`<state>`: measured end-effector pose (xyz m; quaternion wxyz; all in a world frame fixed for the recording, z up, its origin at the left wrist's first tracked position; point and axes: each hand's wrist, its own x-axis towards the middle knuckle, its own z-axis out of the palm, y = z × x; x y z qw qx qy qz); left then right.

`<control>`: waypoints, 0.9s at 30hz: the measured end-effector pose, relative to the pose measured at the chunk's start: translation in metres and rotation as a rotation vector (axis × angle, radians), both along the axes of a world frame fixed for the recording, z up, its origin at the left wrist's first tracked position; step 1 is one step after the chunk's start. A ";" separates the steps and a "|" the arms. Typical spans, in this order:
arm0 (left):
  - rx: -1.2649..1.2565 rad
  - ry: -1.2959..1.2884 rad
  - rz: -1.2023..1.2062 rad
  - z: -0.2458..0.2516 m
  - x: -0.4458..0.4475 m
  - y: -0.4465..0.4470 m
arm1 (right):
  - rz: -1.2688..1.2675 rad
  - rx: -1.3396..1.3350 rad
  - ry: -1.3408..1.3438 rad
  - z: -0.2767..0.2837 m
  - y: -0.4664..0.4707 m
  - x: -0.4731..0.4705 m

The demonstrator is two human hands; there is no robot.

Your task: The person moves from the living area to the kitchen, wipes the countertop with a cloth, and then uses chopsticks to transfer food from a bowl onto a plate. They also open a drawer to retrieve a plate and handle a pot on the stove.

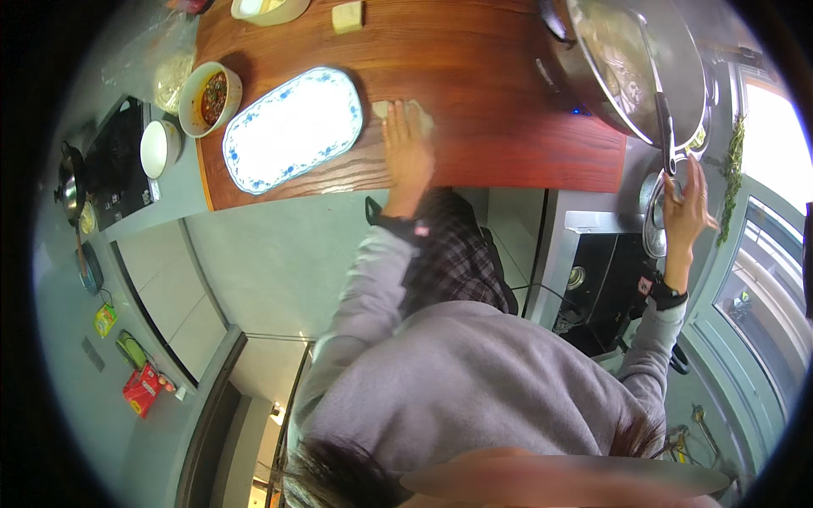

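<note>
My left hand [406, 143] lies flat over a pale cloth [422, 117] on the wooden board [495, 95], with the edges of the cloth showing around my fingers. Just left of it is a white oblong platter [292, 130] with a blue floral rim. My right hand [687, 202] is over the counter at the right, fingers apart. Its fingertips are close to the dark handle [665, 130] of a utensil that leans in a large metal pot [689, 76]. Contact with that handle is hard to tell. A round metal lid [654, 228] lies beside this hand.
A bowl of red chili sauce [215, 98] and a white bowl [159, 149] stand at the left. Beyond them is a black cooktop [120, 159]. A pale block [347, 17] and a container [270, 13] sit at the far edge. A dark sink [594, 286] opens below right.
</note>
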<state>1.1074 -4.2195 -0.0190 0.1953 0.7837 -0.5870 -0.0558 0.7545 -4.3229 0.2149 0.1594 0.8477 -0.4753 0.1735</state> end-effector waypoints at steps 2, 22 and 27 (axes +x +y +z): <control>0.044 -0.018 0.035 -0.010 -0.007 -0.006 | -0.107 -0.078 -0.001 0.018 0.032 0.014; -0.263 1.989 0.660 -0.123 0.160 0.179 | 0.012 0.531 0.331 -0.214 0.108 0.279; -0.409 2.253 0.746 -0.147 0.135 0.146 | 0.014 0.478 0.181 -0.190 0.143 0.268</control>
